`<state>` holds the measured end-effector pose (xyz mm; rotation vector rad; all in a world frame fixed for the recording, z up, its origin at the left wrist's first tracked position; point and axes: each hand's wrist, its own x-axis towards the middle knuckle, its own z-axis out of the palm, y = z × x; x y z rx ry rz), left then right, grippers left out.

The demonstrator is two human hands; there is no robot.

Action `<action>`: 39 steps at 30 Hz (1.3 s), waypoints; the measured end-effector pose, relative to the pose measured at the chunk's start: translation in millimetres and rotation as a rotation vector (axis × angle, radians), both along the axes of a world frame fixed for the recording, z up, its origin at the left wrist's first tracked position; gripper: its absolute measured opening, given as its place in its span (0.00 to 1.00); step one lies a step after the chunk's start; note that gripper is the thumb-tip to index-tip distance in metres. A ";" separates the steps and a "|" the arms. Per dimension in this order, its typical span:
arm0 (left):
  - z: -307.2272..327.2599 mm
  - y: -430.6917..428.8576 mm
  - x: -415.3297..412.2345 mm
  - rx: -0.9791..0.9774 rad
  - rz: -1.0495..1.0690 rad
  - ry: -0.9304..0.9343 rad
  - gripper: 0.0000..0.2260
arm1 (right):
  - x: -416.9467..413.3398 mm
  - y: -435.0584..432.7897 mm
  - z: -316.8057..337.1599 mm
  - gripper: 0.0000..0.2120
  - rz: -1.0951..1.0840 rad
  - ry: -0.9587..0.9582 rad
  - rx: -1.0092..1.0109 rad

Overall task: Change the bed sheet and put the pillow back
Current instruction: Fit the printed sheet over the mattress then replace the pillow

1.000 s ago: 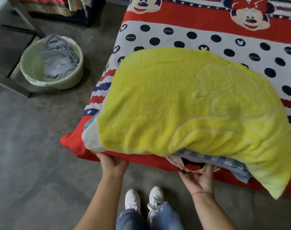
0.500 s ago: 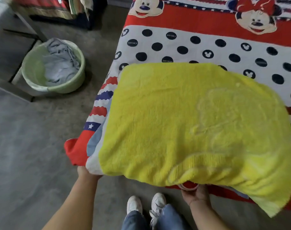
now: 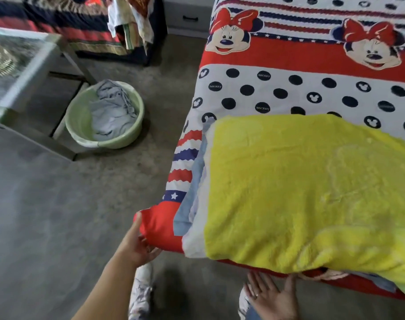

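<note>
Left hand (image 3: 139, 244) is seen cupped round the red corner of the bed sheet (image 3: 289, 93), thumb above and fingers beneath, while the right hand (image 3: 272, 295) is held palm up with fingers spread just below the bed edge, over which the yellow pillow (image 3: 300, 192) is laid.
</note>
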<state>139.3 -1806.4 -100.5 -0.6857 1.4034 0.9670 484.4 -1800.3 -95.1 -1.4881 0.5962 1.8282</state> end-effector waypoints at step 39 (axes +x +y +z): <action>11.4 95.0 -39.3 0.104 -0.668 -0.049 0.19 | -277.4 -10.4 -12.7 0.42 -0.873 0.319 -0.110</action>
